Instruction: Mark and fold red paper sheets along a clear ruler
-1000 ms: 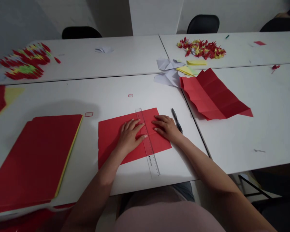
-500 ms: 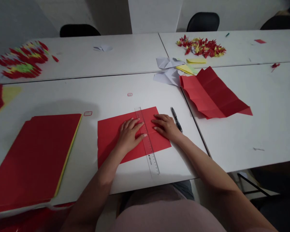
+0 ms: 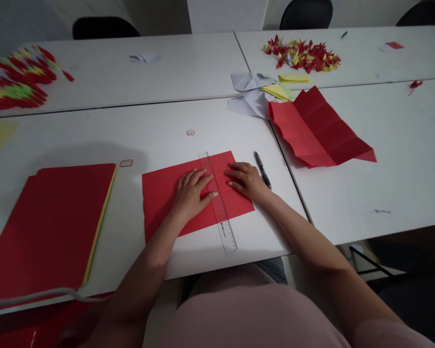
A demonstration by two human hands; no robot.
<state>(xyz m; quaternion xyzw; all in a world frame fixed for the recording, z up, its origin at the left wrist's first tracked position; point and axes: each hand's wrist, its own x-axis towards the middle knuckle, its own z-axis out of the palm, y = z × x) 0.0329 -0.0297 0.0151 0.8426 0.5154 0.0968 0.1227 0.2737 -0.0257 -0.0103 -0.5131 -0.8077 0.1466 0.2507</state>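
My open left hand (image 3: 192, 195) and flat right hand (image 3: 246, 181) press a rectangular red paper sheet (image 3: 163, 193) either side of a clear plastic ruler (image 3: 217, 203) — one sheet under way, a thick stack of red paper sheets (image 3: 50, 227) left beside it.

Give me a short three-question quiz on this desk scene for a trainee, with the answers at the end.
1. True or false: the black pen lies on the white table, off the red paper sheet under the left hand.
2. Which hand rests to the right of the clear ruler: A the left hand, B the right hand, C neither?
3. What are the small folded red and yellow figures on the far white table?

Key: 1 true; 2 B; 3 origami cranes.
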